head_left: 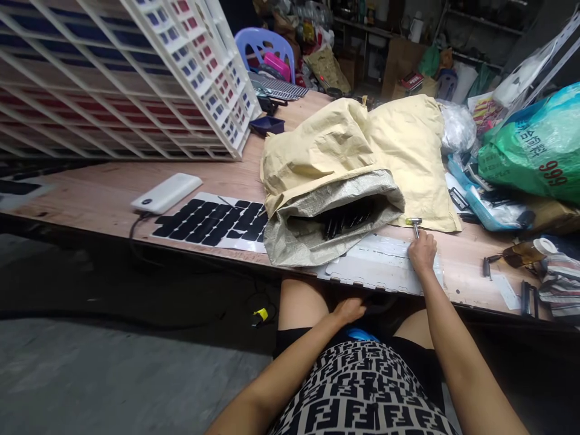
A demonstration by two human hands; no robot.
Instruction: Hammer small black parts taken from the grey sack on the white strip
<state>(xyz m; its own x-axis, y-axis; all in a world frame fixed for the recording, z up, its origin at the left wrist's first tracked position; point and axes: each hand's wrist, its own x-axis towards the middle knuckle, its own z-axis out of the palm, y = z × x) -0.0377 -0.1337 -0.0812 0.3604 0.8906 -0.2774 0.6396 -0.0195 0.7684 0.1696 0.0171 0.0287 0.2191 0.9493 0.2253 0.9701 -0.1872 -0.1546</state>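
My right hand [423,251] is closed round the handle of a small hammer [414,224], its head lying against the lower edge of a yellow paper sack [410,151]. Beneath that hand is a flat, pale grey board [374,264] at the table's front edge. My left hand [350,310] rests low over my lap, just below the table edge; its fingers curl out of sight. Left of the board, an open sack [299,229] shows shiny black pieces [347,219] inside its mouth.
A white crate [231,109] stands at the left. Near it lie a white power bank [166,193] with a cable and a sheet of black pieces [199,220]. Rightward are a green bag [534,145], a brown bottle [521,252] and striped cloth [562,284]. A blue chair [265,39] is behind.
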